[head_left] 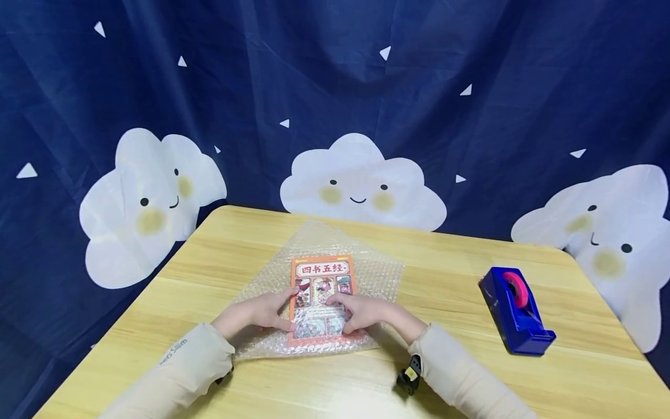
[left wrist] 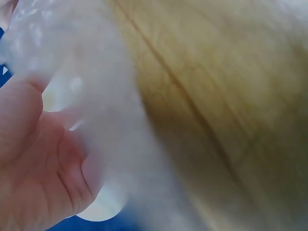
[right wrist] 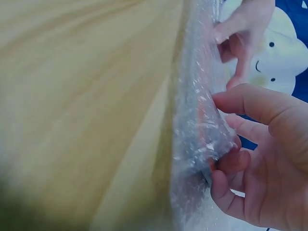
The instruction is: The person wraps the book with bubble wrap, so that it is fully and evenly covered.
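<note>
An orange comic-style book [head_left: 323,269] with a red Chinese title lies face up on a sheet of clear bubble wrap [head_left: 309,238]. The near part of the wrap is folded up over the lower half of the cover. At the book's left edge, my left hand [head_left: 262,310] grips it through the wrap; in the left wrist view the wrap [left wrist: 103,72] hides its fingertips. My right hand [head_left: 365,311] holds the right side, and in the right wrist view its thumb and curled fingers pinch the wrapped edge from both faces.
A blue tape dispenser [head_left: 515,331] with a pinkish-red roll [head_left: 519,291] stands on the right of the wooden table [head_left: 445,279]. Behind the table's far edge hangs a dark blue curtain [head_left: 335,70] printed with white clouds.
</note>
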Action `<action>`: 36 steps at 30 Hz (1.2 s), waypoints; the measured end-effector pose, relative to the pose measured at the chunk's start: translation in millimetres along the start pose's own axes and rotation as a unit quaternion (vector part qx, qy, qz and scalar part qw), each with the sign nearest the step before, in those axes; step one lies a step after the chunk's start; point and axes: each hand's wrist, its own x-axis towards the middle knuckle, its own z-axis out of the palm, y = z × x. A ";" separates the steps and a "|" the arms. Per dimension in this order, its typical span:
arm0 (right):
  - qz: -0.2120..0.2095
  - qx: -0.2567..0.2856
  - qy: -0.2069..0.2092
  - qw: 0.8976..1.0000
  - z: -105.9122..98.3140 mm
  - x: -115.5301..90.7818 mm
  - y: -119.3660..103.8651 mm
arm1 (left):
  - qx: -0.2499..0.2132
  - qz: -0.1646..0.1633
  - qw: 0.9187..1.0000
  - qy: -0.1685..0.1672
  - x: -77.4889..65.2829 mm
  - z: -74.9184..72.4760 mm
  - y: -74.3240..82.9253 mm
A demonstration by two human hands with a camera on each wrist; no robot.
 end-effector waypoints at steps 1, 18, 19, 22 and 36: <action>0.000 0.004 -0.004 1.000 -1.7 0.5 0.9 | -0.001 0.001 1.000 -0.002 0.4 -0.1 0.4; 0.000 0.040 -0.004 0.999 -6.0 4.5 5.5 | 0.095 0.072 0.992 0.043 9.9 1.6 -4.7; 0.001 0.042 -0.004 0.999 -5.0 4.5 5.6 | 0.094 0.086 0.991 0.046 10.0 2.4 -6.6; 0.003 0.041 0.003 0.999 -3.3 4.0 5.0 | 0.067 0.138 0.987 0.038 10.9 4.7 -12.9; -0.011 0.009 0.008 1.000 -6.3 9.4 5.7 | 0.017 0.220 0.975 -0.033 14.1 2.7 -19.5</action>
